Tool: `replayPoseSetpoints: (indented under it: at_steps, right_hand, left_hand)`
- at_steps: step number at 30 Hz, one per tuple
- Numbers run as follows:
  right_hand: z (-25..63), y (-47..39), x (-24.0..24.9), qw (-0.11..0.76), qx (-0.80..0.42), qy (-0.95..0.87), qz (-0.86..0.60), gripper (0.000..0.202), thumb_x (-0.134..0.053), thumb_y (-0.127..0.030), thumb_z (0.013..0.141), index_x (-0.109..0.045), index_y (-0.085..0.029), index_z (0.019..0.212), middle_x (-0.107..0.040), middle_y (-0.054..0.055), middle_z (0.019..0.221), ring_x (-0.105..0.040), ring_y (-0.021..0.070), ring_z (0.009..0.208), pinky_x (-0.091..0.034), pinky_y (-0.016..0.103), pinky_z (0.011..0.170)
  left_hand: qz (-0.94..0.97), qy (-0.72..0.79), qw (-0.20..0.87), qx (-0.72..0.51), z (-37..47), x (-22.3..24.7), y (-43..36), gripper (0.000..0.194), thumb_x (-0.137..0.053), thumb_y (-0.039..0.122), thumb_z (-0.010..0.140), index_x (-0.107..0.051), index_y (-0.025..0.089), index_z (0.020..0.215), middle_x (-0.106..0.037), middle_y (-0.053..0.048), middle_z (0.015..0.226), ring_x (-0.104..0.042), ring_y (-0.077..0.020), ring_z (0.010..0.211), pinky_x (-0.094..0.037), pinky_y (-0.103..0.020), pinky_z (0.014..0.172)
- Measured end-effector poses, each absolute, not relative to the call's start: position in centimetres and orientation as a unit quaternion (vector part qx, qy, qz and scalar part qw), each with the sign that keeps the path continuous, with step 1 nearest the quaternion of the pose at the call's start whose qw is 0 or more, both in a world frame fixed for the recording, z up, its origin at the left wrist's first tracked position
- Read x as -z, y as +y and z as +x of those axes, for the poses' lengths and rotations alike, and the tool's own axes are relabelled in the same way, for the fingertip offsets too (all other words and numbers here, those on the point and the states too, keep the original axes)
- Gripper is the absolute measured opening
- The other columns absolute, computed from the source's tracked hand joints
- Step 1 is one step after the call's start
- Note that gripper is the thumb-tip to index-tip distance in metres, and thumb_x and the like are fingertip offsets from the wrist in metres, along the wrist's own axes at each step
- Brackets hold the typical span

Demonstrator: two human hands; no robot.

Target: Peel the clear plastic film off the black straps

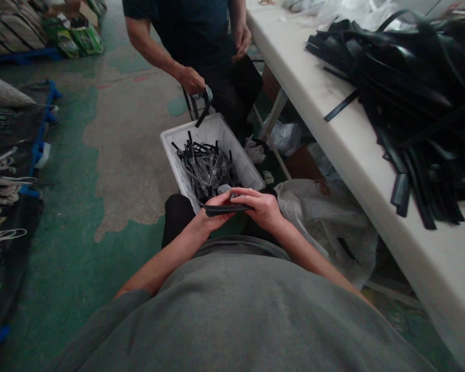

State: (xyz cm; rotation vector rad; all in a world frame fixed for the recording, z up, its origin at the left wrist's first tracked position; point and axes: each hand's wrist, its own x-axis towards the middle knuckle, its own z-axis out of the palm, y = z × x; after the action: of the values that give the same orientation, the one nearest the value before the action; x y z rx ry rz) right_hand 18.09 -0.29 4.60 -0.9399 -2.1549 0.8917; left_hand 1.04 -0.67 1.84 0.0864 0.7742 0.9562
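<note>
Close in front of my body, my left hand [216, 213] and my right hand [264, 206] meet around a folded black strap [221, 210]. My left fingers are closed on its left end, while my right fingers close over the other end. A small greyish piece shows between the fingertips; its kind cannot be made out. Just beyond my hands stands a white plastic bin [173, 150] holding many black straps [205, 163], some in clear wrapping.
Across the bin a seated co-worker [186, 31] holds a looped black strap [205, 108]. On the right, a white table [318, 111] carries a heap of black straps [403, 88]. A whitish sack [329, 217] sits beneath it. Goods on a blue pallet [39, 150] lie left.
</note>
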Motion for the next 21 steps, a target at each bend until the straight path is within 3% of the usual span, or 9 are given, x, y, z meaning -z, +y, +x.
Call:
replayPoseSetpoints:
  at_steps: [7,10,13,15,17,21]
  right_hand:
    - [18.8,-1.1,-5.2,0.323,-0.313,-0.819,-0.357,0.028,-0.053,-0.016,0.09,-0.072,-0.026,0.108,-0.066,0.005,0.128,-0.065,0.0176,0.111,-0.054,0.032,0.092]
    - [18.7,-0.9,-5.5,0.317,-0.316,-0.812,-0.373,0.028,-0.052,-0.015,0.089,-0.073,-0.025,0.104,-0.072,0.005,0.113,-0.069,0.0182,0.102,-0.054,0.032,0.088]
    - [19.3,-1.1,-6.4,0.324,-0.335,-0.795,-0.389,0.018,-0.059,-0.022,0.086,-0.075,-0.023,0.095,-0.075,0.005,0.093,-0.071,0.0198,0.085,-0.055,0.032,0.079]
    - [20.4,-1.7,-7.3,0.293,-0.37,-0.783,-0.406,0.015,-0.063,-0.028,0.085,-0.075,-0.022,0.09,-0.075,0.004,0.084,-0.07,0.0198,0.076,-0.055,0.03,0.071]
    - [22.0,-2.7,-8.1,0.247,-0.422,-0.765,-0.42,0.017,-0.063,-0.033,0.084,-0.076,-0.023,0.087,-0.075,0.004,0.081,-0.069,0.0199,0.073,-0.054,0.029,0.068]
    - [25.0,-4.9,-8.4,0.189,-0.521,-0.701,-0.45,0.029,-0.059,-0.044,0.085,-0.075,-0.02,0.08,-0.073,0.005,0.076,-0.067,0.0208,0.071,-0.053,0.029,0.066]
  left_hand:
    - [0.032,0.351,0.827,-0.438,1.4,-1.2,-0.8,0.019,-0.052,0.02,0.09,-0.067,0.011,0.084,-0.067,-0.003,0.069,-0.061,-0.0108,0.058,-0.052,-0.022,0.061]
    - [0.025,0.333,0.837,-0.433,2.1,-1.4,-1.2,0.021,-0.049,0.017,0.089,-0.067,0.01,0.083,-0.067,-0.005,0.069,-0.062,-0.0123,0.058,-0.052,-0.024,0.06]
    - [0.001,0.304,0.843,-0.444,1.5,-1.1,-0.4,0.032,-0.043,0.029,0.093,-0.067,0.007,0.096,-0.071,-0.012,0.084,-0.069,-0.0187,0.075,-0.056,-0.03,0.068]
    - [-0.026,0.322,0.815,-0.481,0.0,-0.4,1.2,0.041,-0.039,0.037,0.096,-0.065,0.005,0.101,-0.072,-0.016,0.089,-0.07,-0.02,0.082,-0.056,-0.03,0.07]
    - [-0.057,0.375,0.759,-0.529,-2.3,0.5,3.7,0.044,-0.039,0.039,0.097,-0.064,0.004,0.099,-0.071,-0.015,0.082,-0.07,-0.018,0.076,-0.056,-0.027,0.067]
    - [-0.075,0.461,0.632,-0.619,-7.0,0.8,8.4,0.024,-0.051,0.031,0.094,-0.063,0.01,0.096,-0.066,-0.005,0.067,-0.064,-0.0106,0.057,-0.053,-0.021,0.061]
